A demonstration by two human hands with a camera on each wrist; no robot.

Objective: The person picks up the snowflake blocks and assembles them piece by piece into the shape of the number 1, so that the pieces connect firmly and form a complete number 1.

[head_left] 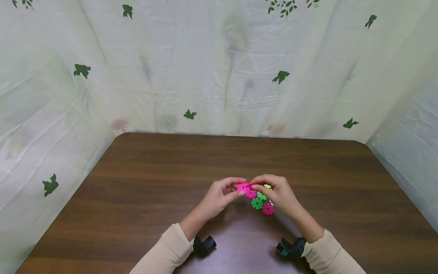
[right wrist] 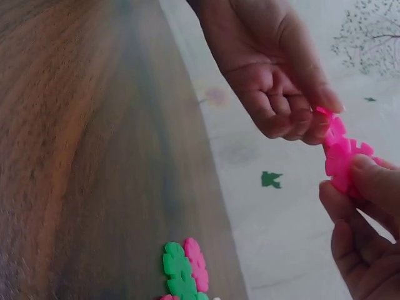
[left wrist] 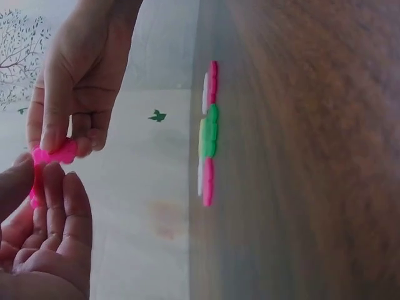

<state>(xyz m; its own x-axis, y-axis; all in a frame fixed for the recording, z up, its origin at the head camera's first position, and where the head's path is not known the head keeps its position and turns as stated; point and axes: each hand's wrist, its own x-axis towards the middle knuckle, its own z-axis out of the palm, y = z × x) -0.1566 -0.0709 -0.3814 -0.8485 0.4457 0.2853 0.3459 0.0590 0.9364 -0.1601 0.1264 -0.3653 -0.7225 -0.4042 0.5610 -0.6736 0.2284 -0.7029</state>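
Observation:
Both hands meet over the table, each pinching pink notched, flower-shaped discs. My left hand [head_left: 222,193] grips one pink disc [head_left: 242,187] between thumb and fingers. In my right hand [head_left: 278,193], thumb and fingers pinch another pink disc [right wrist: 340,164], which touches the left hand's disc and stands at an angle to it. Whether the two are slotted together cannot be made out. Below the hands lies a group of similar discs: green [head_left: 257,203], pink [head_left: 268,208], yellow [head_left: 267,186] and white, the last partly hidden by the right hand.
The brown wooden table [head_left: 154,198] spreads around the hands, its rounded far edge meeting a pale curtain [head_left: 205,57] with green leaf and bird-like prints. Black wrist devices sit on both forearms, the left one [head_left: 204,245] and the right one [head_left: 291,247] low over the table.

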